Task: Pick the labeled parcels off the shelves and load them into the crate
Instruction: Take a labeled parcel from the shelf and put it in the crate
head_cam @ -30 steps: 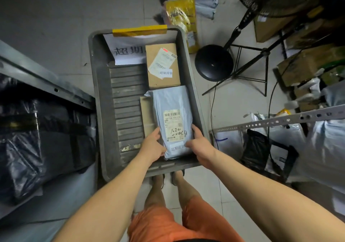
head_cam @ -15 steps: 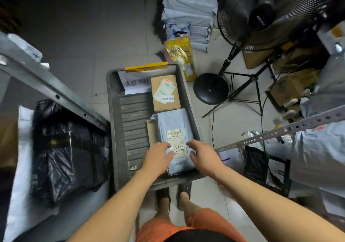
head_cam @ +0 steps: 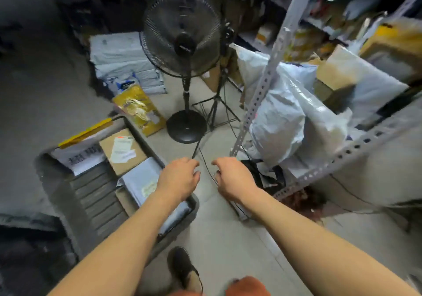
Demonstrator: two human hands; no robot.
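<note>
**Both hands empty above the crate's corner**

The left hand point(head_cam: 179, 179) and the right hand point(head_cam: 233, 177) hang side by side, palms down, fingers loosely curled and holding nothing. The left hand sits over the right edge of the grey plastic crate point(head_cam: 68, 193); the right hand is over the bare floor just beside it, in front of a black cable point(head_cam: 206, 165).

In the crate, a grey plastic mailer bag with a pale printed label point(head_cam: 143, 181) lies flat along the right side, partly hidden by the left forearm. Just beyond it lies a brown cardboard box with white labels point(head_cam: 122, 150), touching the mailer's far end. A white sheet with large black characters point(head_cam: 80, 157) leans at the crate's far end under a strip of yellow tape point(head_cam: 85, 133).

Past the crate stands a black pedestal fan point(head_cam: 182, 33) on a round base, with a yellow packet point(head_cam: 139, 109) on the floor to its left and a stack of grey mailers point(head_cam: 123, 60) behind. To the right, a perforated grey metal shelf frame point(head_cam: 269, 67) holds bulky grey bags point(head_cam: 292, 117) and cardboard boxes point(head_cam: 338, 71). A dark shoe point(head_cam: 182, 266) shows at the bottom.
</note>
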